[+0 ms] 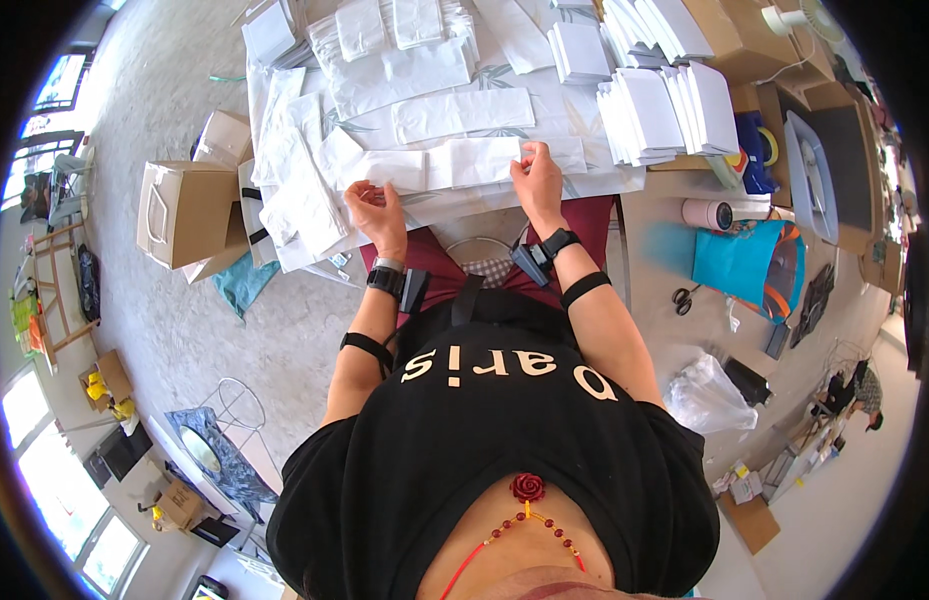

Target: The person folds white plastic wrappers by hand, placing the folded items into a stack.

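Head view: left hand and right hand, each grip pinched on flat, creased white paper bag.

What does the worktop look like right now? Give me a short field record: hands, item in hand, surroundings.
left hand: pinching the left end of the flat white paper bag
right hand: gripping the same bag near its right end
bag state: lying flat across the table edge
stacks: folded white bags piled at upper right
floor left: brown cardboard box
floor right: scissors, teal bag
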### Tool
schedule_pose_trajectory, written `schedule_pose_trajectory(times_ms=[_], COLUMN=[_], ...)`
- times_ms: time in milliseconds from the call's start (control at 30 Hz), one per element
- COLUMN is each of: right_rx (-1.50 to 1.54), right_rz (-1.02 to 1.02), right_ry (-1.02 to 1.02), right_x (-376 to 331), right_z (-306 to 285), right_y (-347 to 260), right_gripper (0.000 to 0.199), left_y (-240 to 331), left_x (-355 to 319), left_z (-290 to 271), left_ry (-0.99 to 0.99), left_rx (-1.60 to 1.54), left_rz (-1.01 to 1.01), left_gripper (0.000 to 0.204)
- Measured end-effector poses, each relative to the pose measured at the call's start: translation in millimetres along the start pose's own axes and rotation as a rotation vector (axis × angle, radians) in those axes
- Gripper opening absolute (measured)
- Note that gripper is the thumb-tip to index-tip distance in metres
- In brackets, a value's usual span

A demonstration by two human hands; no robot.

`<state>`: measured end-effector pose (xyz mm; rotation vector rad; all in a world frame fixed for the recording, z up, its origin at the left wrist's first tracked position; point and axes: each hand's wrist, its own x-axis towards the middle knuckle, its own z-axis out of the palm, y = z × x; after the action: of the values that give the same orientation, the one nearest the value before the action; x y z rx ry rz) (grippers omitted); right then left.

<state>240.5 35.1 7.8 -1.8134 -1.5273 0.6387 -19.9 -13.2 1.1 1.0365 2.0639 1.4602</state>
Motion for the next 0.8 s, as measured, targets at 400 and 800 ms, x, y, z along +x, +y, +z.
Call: schedule_pose_trajectory(times_ms=[400,800], right_rx=[-0.082,-0.454], right_rz=[-0.077,0.074], right_ry=[0.066,0.211], right_x=[0,14], right_z=[-19,-63], right_y=[-3,48], right_gripper=[0.039,0.034], left_y=[33,68], left_x=[-11,-36], left_z=[6,104], left_ry=[0.178,-0.694], left_rx=[0.284,0.037], left_rz=[0.252,0.513], left_gripper=[0.041,0.027])
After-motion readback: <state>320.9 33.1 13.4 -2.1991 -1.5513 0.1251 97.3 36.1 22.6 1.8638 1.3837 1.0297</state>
